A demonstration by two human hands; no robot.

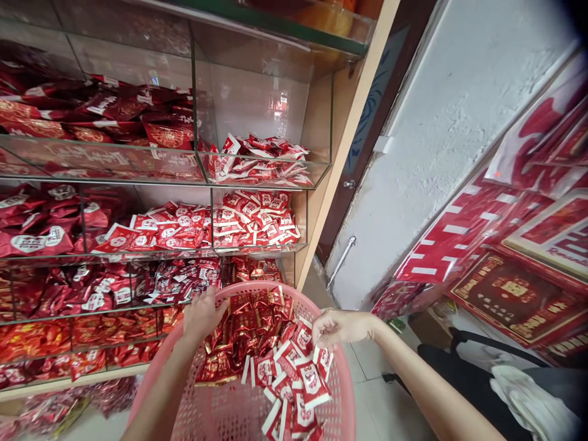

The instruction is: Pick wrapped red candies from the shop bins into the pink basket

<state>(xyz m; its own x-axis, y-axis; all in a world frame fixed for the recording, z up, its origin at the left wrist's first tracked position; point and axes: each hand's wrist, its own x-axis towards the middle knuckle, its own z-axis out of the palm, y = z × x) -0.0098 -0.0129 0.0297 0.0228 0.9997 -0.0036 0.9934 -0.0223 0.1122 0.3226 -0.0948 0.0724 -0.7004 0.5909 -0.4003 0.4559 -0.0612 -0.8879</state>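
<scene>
Writing first: on the merchandise by the right wall you can read what looks like "Romantic" on a panel (558,233), its end cut off by the frame edge; the dark red panel (508,291) below it carries gold characters too blurred to read. Your red-and-white packets (313,384) have a white badge with red print, also not legible from here; same for the dark red, gold-trimmed packets (245,321). Both kinds sit in the pink basket (345,380), gold-trimmed at far left, red-and-white down the right side. Long axes are mixed; the big one below your right hand (337,329) runs away from you, far end leaning left, white bands at its ends. Count: one basket, two packet kinds, roughly a dozen red-and-white visible, overlap blocks an exact number. Your right fingers are curled at a packet by the right rim; can't tell if they pinch it. Your left hand (202,315) lies at the far-left rim, thumb inward; can't tell if it grips. Shelving (316,214) ahead has five visible tiers of packets.
</scene>
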